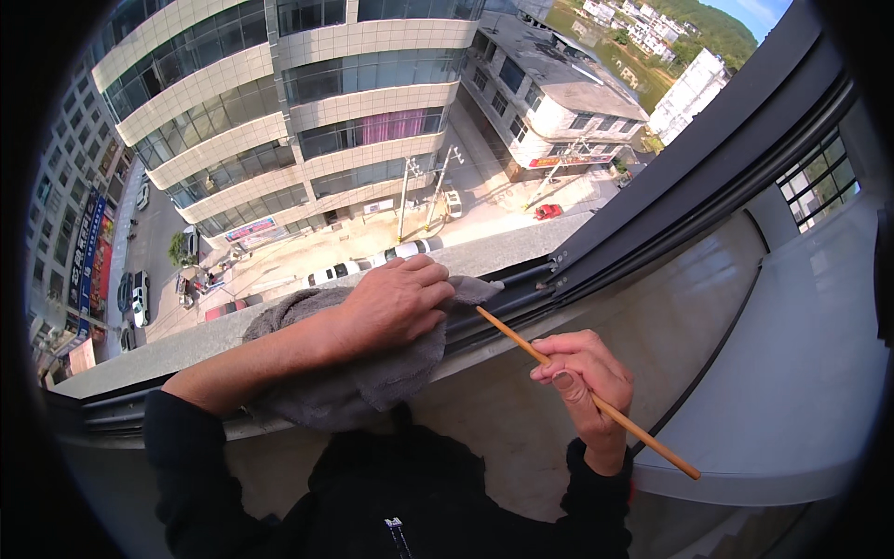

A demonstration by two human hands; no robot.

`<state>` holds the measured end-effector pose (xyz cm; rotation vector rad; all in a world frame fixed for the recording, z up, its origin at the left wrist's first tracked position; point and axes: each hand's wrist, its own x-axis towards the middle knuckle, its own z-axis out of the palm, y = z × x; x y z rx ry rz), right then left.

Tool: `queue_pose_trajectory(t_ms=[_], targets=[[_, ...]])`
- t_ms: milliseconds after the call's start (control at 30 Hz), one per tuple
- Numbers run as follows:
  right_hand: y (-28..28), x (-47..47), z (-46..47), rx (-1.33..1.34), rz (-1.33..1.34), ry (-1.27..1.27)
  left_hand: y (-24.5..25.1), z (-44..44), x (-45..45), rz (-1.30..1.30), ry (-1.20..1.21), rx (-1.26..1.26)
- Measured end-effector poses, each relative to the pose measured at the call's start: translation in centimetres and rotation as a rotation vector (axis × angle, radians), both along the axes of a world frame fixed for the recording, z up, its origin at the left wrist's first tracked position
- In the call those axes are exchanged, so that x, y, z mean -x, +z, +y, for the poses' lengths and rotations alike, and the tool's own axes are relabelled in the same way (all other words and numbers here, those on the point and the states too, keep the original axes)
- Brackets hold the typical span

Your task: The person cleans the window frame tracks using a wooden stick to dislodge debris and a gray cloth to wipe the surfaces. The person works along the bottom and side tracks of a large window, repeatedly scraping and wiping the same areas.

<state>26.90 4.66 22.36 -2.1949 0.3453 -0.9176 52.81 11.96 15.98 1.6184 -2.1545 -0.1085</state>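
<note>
A grey cloth (pixel 349 384) lies bunched over the dark metal window track (pixel 468 325). On top of it rests my left hand (pixel 401 297), with the fingers curled down on the fabric near its right end. A corner of the cloth sticks out past the fingers along the track. My right hand (pixel 587 384) holds a thin wooden stick (pixel 646 437), like a chopstick, between thumb and fingers. The stick slants up to the left, and its tip appears beside that cloth corner; whether they touch I cannot tell.
Beyond the track runs a concrete outer ledge (pixel 188 342), with a long drop to a street (pixel 307 262) holding parked cars. A dark window frame (pixel 670 168) rises at right. Inside, a pale smooth surface (pixel 782 377) stands at my right.
</note>
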Motion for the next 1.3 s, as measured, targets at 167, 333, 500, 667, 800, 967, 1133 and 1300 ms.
queue_pose_trajectory(t_ms=[167, 333, 500, 667, 800, 967, 1133, 1300], targets=[[-1.7, -1.9, -0.3, 0.158, 0.112, 0.021, 0.9, 0.7, -0.3, 0.091, -0.007, 0.003], [0.2, -4.4, -1.0, 0.064, 0.209, 0.010, 1.3, 1.6, -0.9, 0.090, -0.011, 0.040], [3.1, -8.7, -4.7, -0.294, 0.462, 0.150, 1.0, 2.2, -1.2, 0.032, 0.009, -0.069], [3.0, -10.8, -8.4, -0.586, 0.456, 0.136, 0.9, 3.5, -2.1, -0.016, 0.022, -0.078], [2.4, -10.8, -9.0, -0.630, 0.424, 0.096, 1.3, 4.2, -2.7, -0.040, -0.036, -0.125], [0.4, -10.2, -8.3, -0.839, 0.298, 0.148, 3.7, 8.1, -4.1, -0.003, -0.041, -0.244], [0.4, -12.6, -1.9, -0.737, 0.316, 0.298, 3.7, 13.9, -5.9, -0.049, 0.035, -0.100], [-1.5, -15.2, 2.5, -0.916, 0.276, 0.444, 5.3, 20.0, -7.3, 0.088, 0.361, -0.137]])
